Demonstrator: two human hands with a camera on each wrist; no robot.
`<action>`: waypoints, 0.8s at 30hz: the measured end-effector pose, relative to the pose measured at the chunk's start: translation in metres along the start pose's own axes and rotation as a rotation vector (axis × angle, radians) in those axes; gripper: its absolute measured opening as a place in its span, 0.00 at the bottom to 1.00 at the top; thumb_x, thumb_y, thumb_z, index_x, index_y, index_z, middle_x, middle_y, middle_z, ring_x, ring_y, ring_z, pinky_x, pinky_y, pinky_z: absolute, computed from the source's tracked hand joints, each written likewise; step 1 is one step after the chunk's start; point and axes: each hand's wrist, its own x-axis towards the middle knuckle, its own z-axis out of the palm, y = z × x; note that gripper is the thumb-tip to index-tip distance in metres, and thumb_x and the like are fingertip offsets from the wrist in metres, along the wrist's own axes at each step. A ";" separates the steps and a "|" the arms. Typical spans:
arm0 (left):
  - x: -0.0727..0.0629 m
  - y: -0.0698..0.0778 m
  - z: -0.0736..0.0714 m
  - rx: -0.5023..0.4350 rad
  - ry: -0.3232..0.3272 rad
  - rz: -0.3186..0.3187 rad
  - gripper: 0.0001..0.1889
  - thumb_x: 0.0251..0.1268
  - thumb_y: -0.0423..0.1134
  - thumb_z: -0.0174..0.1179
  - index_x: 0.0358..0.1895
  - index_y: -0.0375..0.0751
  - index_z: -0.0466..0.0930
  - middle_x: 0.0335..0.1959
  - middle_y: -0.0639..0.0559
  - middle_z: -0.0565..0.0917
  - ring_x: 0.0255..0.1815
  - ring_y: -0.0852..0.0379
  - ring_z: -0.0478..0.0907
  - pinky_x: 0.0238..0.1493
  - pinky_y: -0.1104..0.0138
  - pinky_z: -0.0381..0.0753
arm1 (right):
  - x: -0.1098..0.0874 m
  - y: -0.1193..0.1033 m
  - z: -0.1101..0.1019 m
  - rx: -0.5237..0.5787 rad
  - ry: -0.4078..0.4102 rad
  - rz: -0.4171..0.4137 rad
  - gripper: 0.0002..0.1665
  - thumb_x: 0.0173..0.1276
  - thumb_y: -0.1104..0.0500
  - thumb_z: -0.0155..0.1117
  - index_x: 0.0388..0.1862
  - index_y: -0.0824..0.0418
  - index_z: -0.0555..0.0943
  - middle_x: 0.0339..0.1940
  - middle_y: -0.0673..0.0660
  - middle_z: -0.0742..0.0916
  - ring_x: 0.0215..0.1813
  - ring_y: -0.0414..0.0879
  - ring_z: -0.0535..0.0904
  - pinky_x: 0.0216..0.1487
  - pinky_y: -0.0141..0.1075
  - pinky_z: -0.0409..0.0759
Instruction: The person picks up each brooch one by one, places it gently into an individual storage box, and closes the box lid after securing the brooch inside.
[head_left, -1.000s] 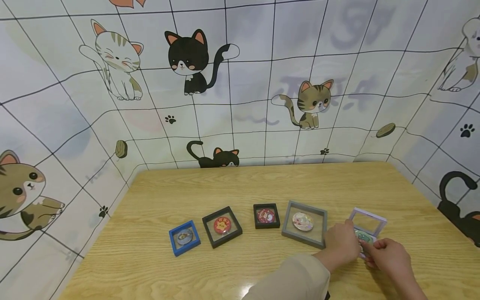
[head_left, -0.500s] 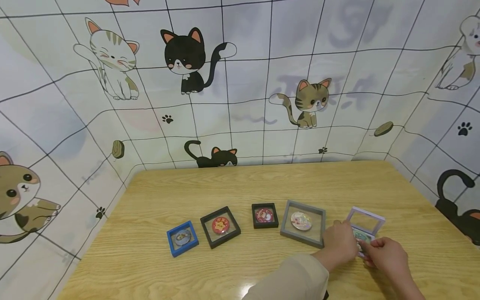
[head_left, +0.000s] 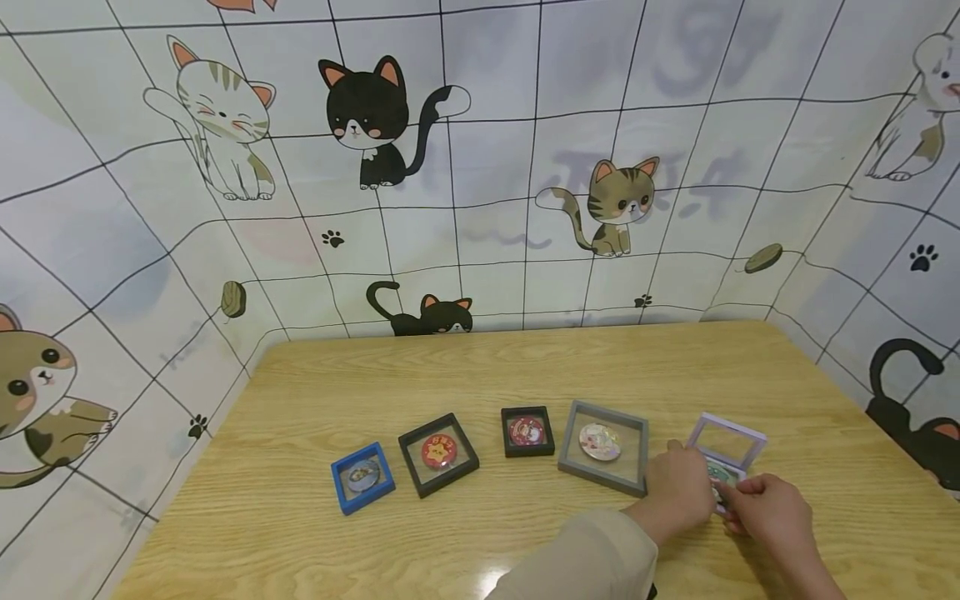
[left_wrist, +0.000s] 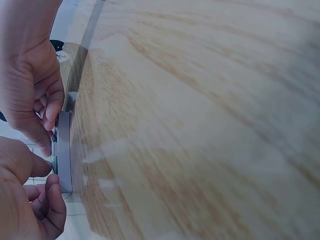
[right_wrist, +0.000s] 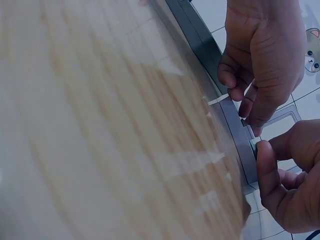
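A pale lilac display case (head_left: 726, 440) stands with its lid raised at the right of the table. Inside lies a green patterned piece (head_left: 722, 473), partly covered by fingers; its full shape is hidden. My left hand (head_left: 678, 483) grips the case's left side, its fingertips mostly hidden in the head view. At the right side my right hand (head_left: 772, 512) holds the case, thumb reaching in over its contents. In the right wrist view, the case's side wall (right_wrist: 239, 142) shows, and the fingertips of both hands meet close together over it.
Left of the case lie a grey frame (head_left: 568, 460) with a pale round badge, a small black frame (head_left: 528, 452), a larger black frame (head_left: 414, 467) and a blue frame (head_left: 339, 486), each holding a round badge. Cat-patterned sheeting (head_left: 495, 167) encloses the wooden table (head_left: 450, 550).
The head view has shifted slightly, so everything sits a little further left. Both hands stay at the lilac case, with only slight finger movement over the green piece.
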 end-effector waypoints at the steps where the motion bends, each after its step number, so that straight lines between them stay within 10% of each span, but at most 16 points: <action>1: 0.000 0.000 0.000 0.002 -0.004 -0.002 0.13 0.42 0.56 0.65 0.27 0.54 0.76 0.27 0.61 0.71 0.22 0.63 0.71 0.19 0.69 0.67 | 0.000 0.000 0.000 0.003 0.001 -0.001 0.21 0.58 0.60 0.61 0.35 0.79 0.68 0.14 0.53 0.79 0.15 0.42 0.78 0.19 0.32 0.77; 18: 0.007 -0.005 0.001 -0.037 0.046 0.007 0.14 0.43 0.53 0.65 0.27 0.50 0.76 0.23 0.60 0.72 0.23 0.65 0.70 0.22 0.72 0.68 | 0.010 0.001 -0.002 -0.022 -0.093 -0.029 0.14 0.59 0.64 0.57 0.30 0.77 0.71 0.15 0.53 0.79 0.18 0.42 0.79 0.21 0.32 0.77; 24: 0.010 -0.007 -0.006 -0.187 0.072 -0.019 0.15 0.44 0.52 0.65 0.30 0.50 0.73 0.21 0.59 0.72 0.23 0.66 0.71 0.22 0.73 0.67 | 0.014 0.001 -0.007 0.058 -0.156 -0.003 0.14 0.60 0.65 0.56 0.32 0.79 0.70 0.18 0.54 0.79 0.19 0.42 0.79 0.24 0.34 0.79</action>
